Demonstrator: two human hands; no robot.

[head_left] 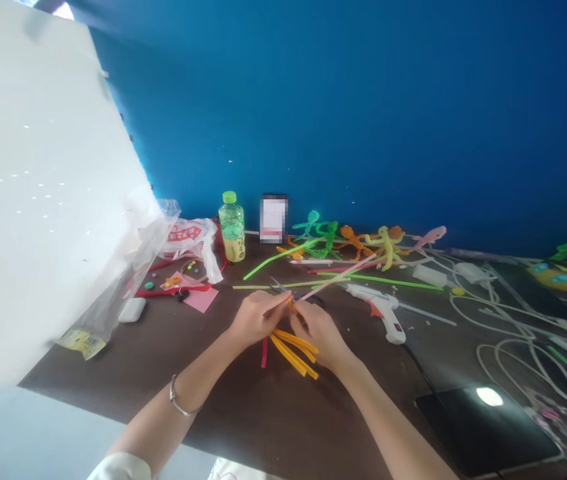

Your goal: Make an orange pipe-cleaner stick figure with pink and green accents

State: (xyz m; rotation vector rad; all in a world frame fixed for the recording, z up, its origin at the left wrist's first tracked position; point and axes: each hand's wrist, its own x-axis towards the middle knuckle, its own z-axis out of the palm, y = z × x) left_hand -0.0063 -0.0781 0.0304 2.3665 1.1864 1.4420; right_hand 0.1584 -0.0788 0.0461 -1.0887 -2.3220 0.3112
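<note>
My left hand [257, 317] and my right hand [319, 328] meet over the middle of the table, fingers closed in a pinch. Between their fingertips is one end of a bundle of orange pipe cleaners [296, 357]. The loose ends fan out below, toward me. A short red strip [264, 353] shows under my left hand; whether it lies on the table I cannot tell. Just beyond the fingertips are pointed blades that look like scissors [278, 285], partly hidden. A pale pink pipe cleaner [346, 276] runs back to the right from behind my fingers.
Several pipe-cleaner figures [388, 245] stand along the blue wall. A green-capped bottle [232, 230] and a phone [274, 219] are at the back. Right are a glue gun [388, 313], tangled white cables [493, 333] and a black tablet-like slab [483, 433]. Left lies a plastic bag [113, 293].
</note>
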